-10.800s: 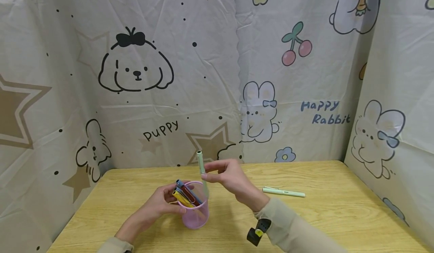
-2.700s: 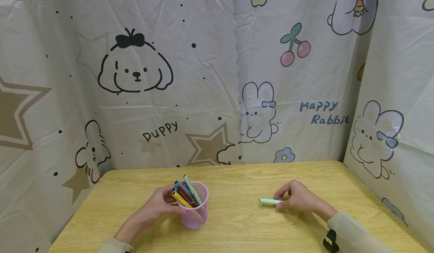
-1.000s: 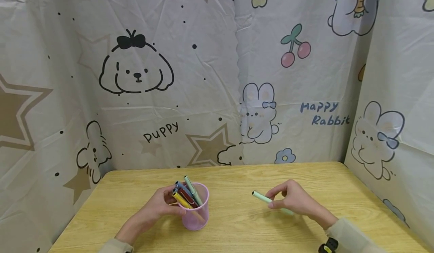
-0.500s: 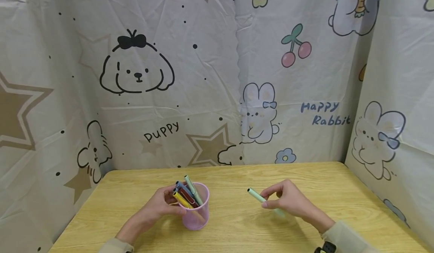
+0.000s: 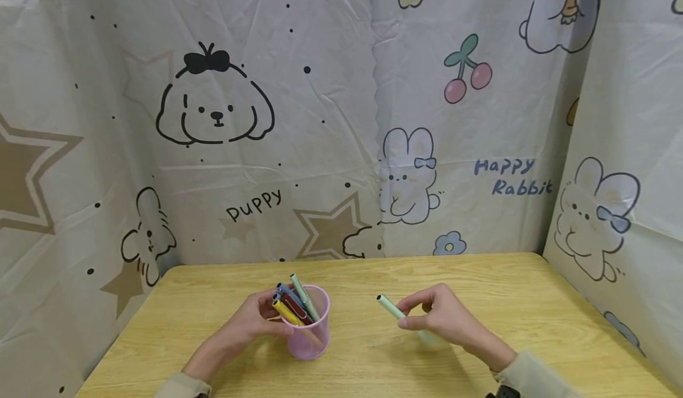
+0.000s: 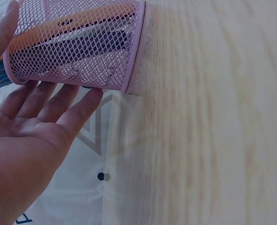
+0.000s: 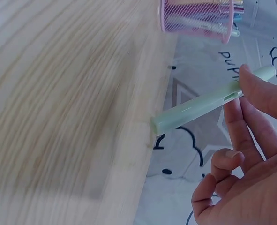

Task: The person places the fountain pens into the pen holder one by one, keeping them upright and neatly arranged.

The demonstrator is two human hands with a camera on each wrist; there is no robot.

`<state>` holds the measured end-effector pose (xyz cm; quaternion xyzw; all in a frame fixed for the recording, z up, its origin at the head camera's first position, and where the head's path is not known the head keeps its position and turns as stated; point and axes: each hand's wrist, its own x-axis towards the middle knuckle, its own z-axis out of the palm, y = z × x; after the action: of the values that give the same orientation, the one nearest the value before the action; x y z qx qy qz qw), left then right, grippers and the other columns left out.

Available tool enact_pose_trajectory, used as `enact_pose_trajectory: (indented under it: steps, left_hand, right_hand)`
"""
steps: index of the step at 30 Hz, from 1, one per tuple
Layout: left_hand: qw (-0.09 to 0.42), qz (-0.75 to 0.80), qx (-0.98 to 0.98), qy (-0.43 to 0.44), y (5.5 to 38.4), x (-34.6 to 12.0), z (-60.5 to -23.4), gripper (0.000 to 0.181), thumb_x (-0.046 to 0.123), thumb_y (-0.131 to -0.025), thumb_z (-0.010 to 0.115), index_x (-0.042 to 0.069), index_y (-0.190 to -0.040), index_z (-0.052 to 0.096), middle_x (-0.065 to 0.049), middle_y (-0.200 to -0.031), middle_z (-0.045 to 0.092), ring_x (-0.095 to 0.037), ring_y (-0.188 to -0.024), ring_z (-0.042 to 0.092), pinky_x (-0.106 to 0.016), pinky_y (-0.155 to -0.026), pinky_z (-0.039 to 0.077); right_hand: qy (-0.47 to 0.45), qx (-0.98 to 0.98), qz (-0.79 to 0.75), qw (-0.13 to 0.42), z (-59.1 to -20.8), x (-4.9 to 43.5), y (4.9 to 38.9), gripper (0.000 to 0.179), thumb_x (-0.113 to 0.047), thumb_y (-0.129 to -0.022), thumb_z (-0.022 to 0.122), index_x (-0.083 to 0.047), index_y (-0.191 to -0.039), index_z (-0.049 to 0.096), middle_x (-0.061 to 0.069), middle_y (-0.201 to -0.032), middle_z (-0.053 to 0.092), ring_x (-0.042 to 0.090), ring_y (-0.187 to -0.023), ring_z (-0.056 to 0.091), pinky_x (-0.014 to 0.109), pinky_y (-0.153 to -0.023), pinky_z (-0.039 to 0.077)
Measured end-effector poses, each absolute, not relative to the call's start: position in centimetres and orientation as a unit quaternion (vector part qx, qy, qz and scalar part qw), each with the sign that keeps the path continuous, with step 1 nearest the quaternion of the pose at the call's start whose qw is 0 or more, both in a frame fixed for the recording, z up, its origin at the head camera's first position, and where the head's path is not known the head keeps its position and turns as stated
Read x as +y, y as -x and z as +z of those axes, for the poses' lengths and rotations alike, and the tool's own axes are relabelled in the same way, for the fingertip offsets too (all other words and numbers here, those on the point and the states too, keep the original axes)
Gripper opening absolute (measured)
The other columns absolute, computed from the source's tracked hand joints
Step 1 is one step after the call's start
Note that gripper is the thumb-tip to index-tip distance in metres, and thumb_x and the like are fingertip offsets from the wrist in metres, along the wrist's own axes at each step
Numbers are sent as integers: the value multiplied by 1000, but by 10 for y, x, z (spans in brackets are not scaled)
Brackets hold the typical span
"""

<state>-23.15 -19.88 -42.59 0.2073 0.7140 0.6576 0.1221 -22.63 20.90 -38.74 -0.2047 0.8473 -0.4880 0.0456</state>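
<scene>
A pink mesh pen cup [image 5: 309, 344] stands upright on the table, holding several pens: yellow, dark red, blue and pale green [image 5: 305, 298]. My left hand [image 5: 248, 322] holds it from the left; the left wrist view has the fingers along one side of the mesh [image 6: 82, 56] and the thumb on the other. To the right of the cup, my right hand [image 5: 445, 320] pinches a pale green pen [image 5: 391, 307] between thumb and fingers. This pen is tilted, its upper end toward the cup, and it is off the tabletop. In the right wrist view its barrel [image 7: 194, 111] shows plainly.
The wooden table [image 5: 368, 374] extends around both hands. Behind it and along both sides hangs a pale curtain [image 5: 320, 166] with cartoon prints. The cup also shows at the top of the right wrist view.
Since the earlier frames, one pale green pen has gone into the cup. My right hand has picked the other off the table and brought it left and tilted it; my left hand stays put.
</scene>
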Motion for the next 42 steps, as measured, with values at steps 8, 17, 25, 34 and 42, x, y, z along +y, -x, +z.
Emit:
enact_pose_trajectory:
  steps: [8,17,25,34,42]
  left_hand:
    - [122,658,712,-212,232,-198,-426,64,6,-87,85,-13,-140,55,-13,-118,69,-26,-106,68,-34,-90,57]
    - [124,658,714,-203,230,-199,-425,66,6,-87,85,-13,-141,53,-14,-119,69,-27,-108,68,-34,-91,57]
    - [129,656,717,-196,230,-199,-424,68,7,-88,85,-13,-143,51,-13,-121,68,-27,-110,67,-33,-92,57]
    - [128,655,718,-197,230,-199,-425,67,8,-88,85,-11,-143,53,-14,-121,68,-28,-110,67,-33,-92,56]
    - [128,656,717,-196,229,-198,-424,68,8,-88,85,-12,-144,51,-14,-122,68,-28,-111,67,-33,-93,57]
  right_hand:
    - [207,836,-506,46,-383,195,221,20,-14,-84,90,-9,-102,85,1,-91,77,13,-64,34,26,-59,28]
    - [211,830,-514,38,-382,183,221,20,-16,-84,90,-9,-102,85,2,-91,78,12,-64,33,25,-59,29]
    - [217,818,-532,35,-381,172,220,20,-13,-84,89,-8,-103,85,3,-94,79,12,-65,38,25,-61,33]
    - [208,804,-555,41,-379,159,221,23,-15,-84,90,-7,-104,84,5,-97,79,12,-65,39,25,-62,36]
    - [207,794,-570,44,-375,146,222,25,-16,-85,88,-6,-107,84,6,-102,79,11,-65,40,25,-64,37]
